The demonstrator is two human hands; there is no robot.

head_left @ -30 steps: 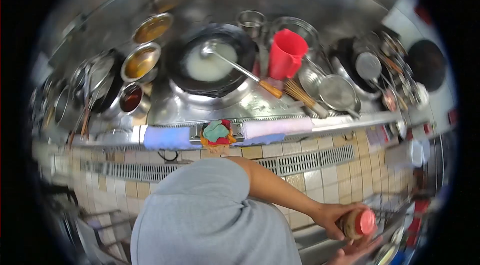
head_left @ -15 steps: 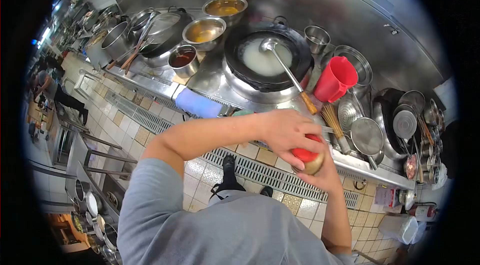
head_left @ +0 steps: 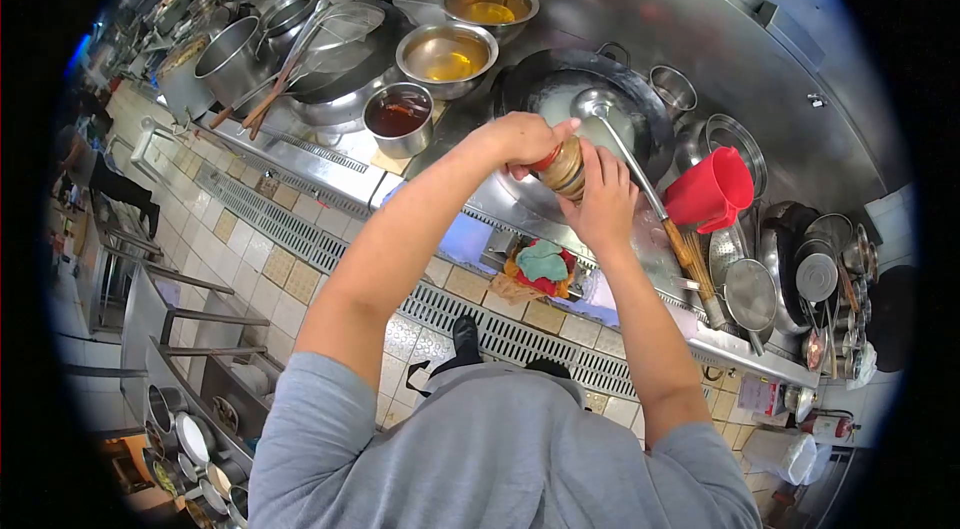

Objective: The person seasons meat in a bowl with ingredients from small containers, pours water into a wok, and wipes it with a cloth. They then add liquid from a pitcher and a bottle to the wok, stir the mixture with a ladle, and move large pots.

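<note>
A jar with a red lid (head_left: 563,169) is held between my hands, tilted, over the near edge of a black wok (head_left: 655,109). My left hand (head_left: 530,140) is closed around the red lid end. My right hand (head_left: 603,191) grips the jar's body from the other side. Whitish liquid (head_left: 626,134) lies in the wok. A ladle (head_left: 640,174) rests with its bowl in that liquid and its wooden handle toward me, to the right of my right hand.
Bowls of yellow liquid (head_left: 447,60) and a pot of dark red liquid (head_left: 398,119) stand left of the wok. To the right are a red pitcher (head_left: 712,191), a bamboo brush (head_left: 705,289) and a strainer (head_left: 750,294). Cloths (head_left: 541,261) hang at the counter's front.
Both hands have moved up and left with the jar, from beside the counter's front edge to above the wok's near side. The jar is now tipped sideways. The view has shifted slightly.
</note>
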